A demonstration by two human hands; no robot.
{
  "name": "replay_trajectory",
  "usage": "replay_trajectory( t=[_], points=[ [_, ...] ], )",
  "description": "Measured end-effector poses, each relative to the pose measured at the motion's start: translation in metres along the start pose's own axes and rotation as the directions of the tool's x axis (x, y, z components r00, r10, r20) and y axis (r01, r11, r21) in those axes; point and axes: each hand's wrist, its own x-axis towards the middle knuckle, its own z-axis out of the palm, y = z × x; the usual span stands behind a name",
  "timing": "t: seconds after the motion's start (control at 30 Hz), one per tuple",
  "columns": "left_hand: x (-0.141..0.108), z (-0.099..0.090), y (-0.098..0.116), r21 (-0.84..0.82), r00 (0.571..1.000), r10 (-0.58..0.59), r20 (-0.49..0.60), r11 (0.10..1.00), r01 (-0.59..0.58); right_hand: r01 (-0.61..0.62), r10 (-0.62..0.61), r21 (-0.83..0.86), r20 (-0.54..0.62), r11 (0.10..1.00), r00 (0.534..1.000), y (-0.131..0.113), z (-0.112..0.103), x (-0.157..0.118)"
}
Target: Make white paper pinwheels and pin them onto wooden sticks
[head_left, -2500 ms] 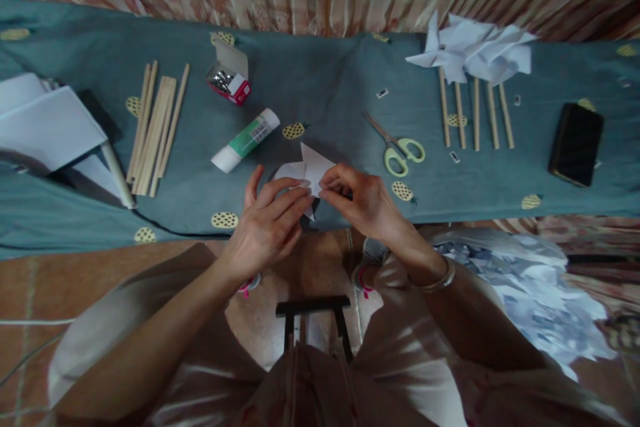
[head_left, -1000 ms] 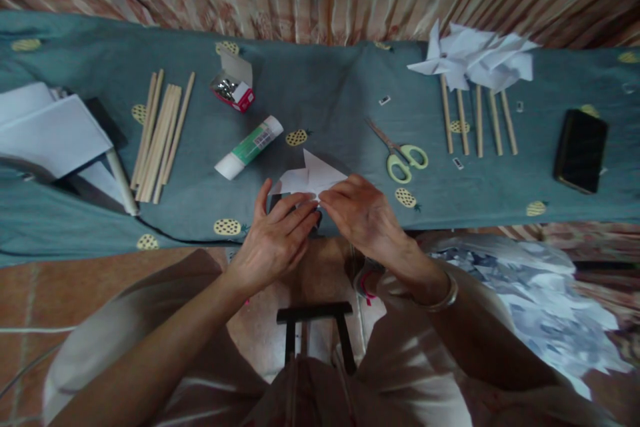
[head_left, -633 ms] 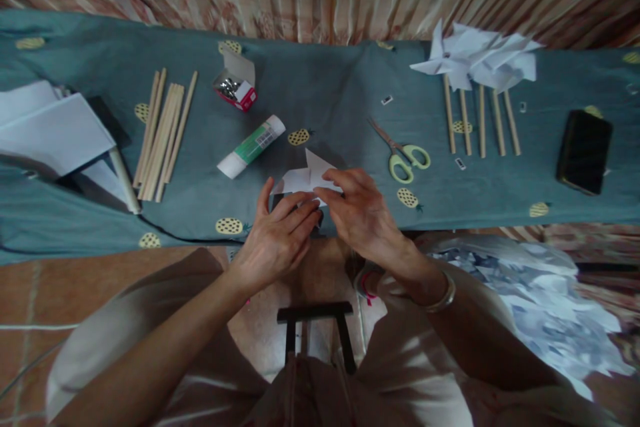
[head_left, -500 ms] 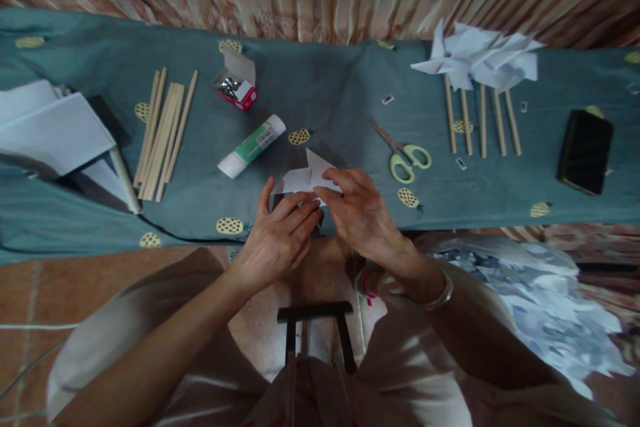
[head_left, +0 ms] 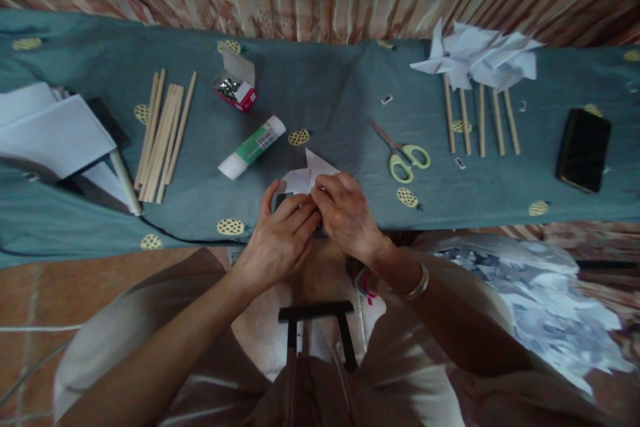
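Observation:
A white folded paper pinwheel (head_left: 298, 181) lies at the table's front edge, its pointed blades showing beyond my fingers. My left hand (head_left: 283, 235) holds it down from the left, fingers bent over its near side and the thumb apart. My right hand (head_left: 345, 213) pinches at the pinwheel's middle, fingertips meeting those of the left. What lies under the fingertips is hidden. Just left of the pinwheel a small dark patch (head_left: 284, 200) shows under the left hand. A glue stick (head_left: 253, 147) lies beyond the left hand, and green-handled scissors (head_left: 400, 152) rest to the right.
Wooden sticks (head_left: 163, 140) and an open box of metal pins (head_left: 235, 90) are at left. Further left are paper sheets (head_left: 60, 133) and a glue gun (head_left: 125, 180). Finished pinwheels (head_left: 480, 57) on sticks and a black phone (head_left: 583, 150) are at right. A scrap bag (head_left: 545, 300) stands below.
My right hand has shifted left, and its fingers have closed in on the middle of the pinwheel beside my left fingertips. My left hand has stayed nearly in place.

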Motion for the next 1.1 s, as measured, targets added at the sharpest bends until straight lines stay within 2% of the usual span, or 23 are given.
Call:
replay_trajectory(
  t=[0.2, 0.27, 0.37, 0.53, 0.77, 1.1],
  points=[
    [0.003, 0.0, 0.001, -0.015, 0.999, 0.001, -0.038, 1.0, -0.002, -0.022, 0.034, 0.157, -0.075, 0.987, 0.997, 0.014, -0.015, -0.004],
    [0.005, 0.001, 0.002, -0.004, 0.999, 0.004, -0.047, 1.0, -0.004, -0.066, 0.085, 0.181, -0.098, 0.981, 0.992, 0.023, -0.02, -0.002],
    [0.007, 0.001, 0.001, -0.008, 0.999, -0.02, -0.047, 1.0, 0.019, -0.166, 0.182, 0.198, -0.067, 0.966, 0.981, 0.034, -0.023, 0.003],
    [0.01, 0.001, -0.001, -0.021, 0.998, -0.04, -0.056, 0.999, 0.039, -0.222, 0.242, 0.282, -0.036, 0.933, 0.97, 0.039, -0.025, 0.011],
    [0.014, 0.0, -0.004, -0.048, 0.997, -0.073, -0.033, 0.996, 0.071, -0.389, 0.397, 0.448, 0.079, 0.805, 0.914, 0.041, -0.035, 0.013],
    [0.017, 0.003, -0.012, -0.015, 0.994, -0.084, -0.064, 0.996, 0.083, -0.424, 0.446, 0.538, 0.097, 0.728, 0.89, 0.051, -0.027, 0.01]
  ],
)
